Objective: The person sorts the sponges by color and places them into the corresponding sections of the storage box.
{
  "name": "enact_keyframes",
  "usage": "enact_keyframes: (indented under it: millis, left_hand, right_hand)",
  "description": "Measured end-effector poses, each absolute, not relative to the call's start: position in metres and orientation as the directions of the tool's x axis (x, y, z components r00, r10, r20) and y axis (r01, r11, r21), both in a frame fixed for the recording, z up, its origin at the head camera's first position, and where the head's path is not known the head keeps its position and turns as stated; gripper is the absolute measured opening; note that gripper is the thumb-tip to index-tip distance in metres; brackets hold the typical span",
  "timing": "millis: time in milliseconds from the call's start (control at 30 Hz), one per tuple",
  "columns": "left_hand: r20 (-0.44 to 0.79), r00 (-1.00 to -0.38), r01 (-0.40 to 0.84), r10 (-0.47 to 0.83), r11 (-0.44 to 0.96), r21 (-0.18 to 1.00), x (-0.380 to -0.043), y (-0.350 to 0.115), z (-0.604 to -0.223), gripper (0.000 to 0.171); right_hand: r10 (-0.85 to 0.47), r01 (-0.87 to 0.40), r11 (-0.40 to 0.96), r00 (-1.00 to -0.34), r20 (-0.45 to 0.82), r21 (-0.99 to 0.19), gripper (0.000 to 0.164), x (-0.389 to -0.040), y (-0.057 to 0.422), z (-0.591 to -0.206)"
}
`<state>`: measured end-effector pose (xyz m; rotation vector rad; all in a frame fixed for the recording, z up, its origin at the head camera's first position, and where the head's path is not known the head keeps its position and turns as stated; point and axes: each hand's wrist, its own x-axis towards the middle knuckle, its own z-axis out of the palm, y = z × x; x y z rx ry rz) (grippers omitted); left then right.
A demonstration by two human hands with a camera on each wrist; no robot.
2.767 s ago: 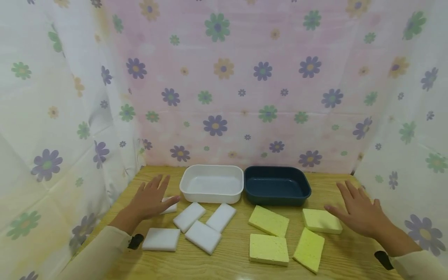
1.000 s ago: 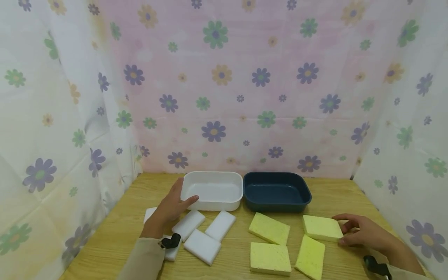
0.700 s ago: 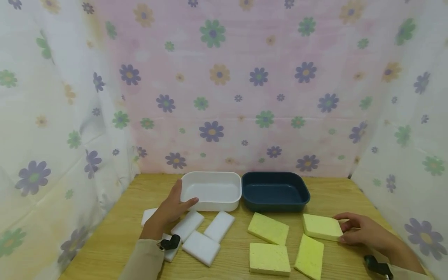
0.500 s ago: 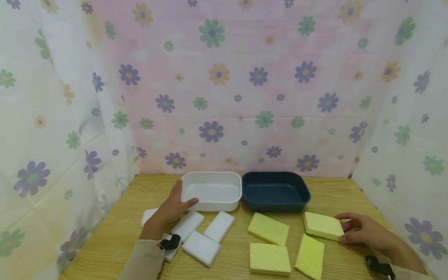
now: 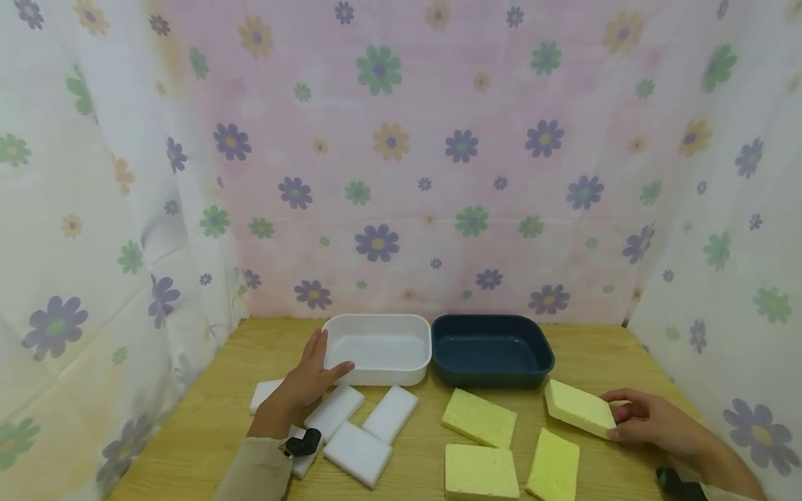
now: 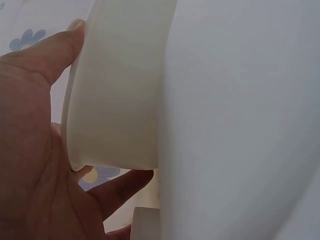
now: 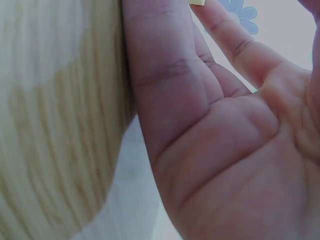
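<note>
My left hand (image 5: 305,383) holds the left end of a white rectangular tub (image 5: 379,376), its thumb over the front rim. In the left wrist view that hand (image 6: 30,135) spans the tub's end wall (image 6: 115,90), with thumb and fingers on opposite sides. At the right, my right hand (image 5: 658,423) pinches the right end of a yellow sponge (image 5: 579,409), which is tilted, its left end raised. The right wrist view shows mostly the palm and fingers (image 7: 160,65); only a scrap of the yellow sponge (image 7: 198,2) appears at its top edge.
A dark blue tub (image 5: 493,376) stands against the white tub's right side. Several white sponges (image 5: 358,454) lie before the white tub, some partly hidden by the left arm. More yellow sponges (image 5: 481,472) lie before the blue tub on the wooden table (image 5: 207,431). Flowered curtains (image 5: 401,209) enclose it.
From hovering apart above the table, my left hand has come onto the white tub and my right hand onto the yellow sponge. Lately the sponge has tilted up at its left end.
</note>
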<state>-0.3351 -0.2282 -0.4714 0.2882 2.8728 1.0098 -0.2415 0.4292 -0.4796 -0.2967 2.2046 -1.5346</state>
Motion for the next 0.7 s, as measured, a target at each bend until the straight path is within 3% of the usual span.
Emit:
enact_keyframes:
  millis: [333,700]
  left_hand:
    - [-0.014,-0.978,0.159,0.209,0.782,0.603,-0.3344,-0.2299,-0.4719,0.111]
    - [0.003,-0.979,0.17,0.203,0.809,0.563,-0.3355,-0.2301,-0.4676,0.116]
  right_hand:
    - [-0.41,0.112,0.354,-0.873,-0.262,-0.928,0.059,-0.2396,0.4299,-0.4791]
    - [-0.39,0.025,0.463,-0.892,-0.229,-0.886,0.065,-0.2381,0.4243,-0.4722]
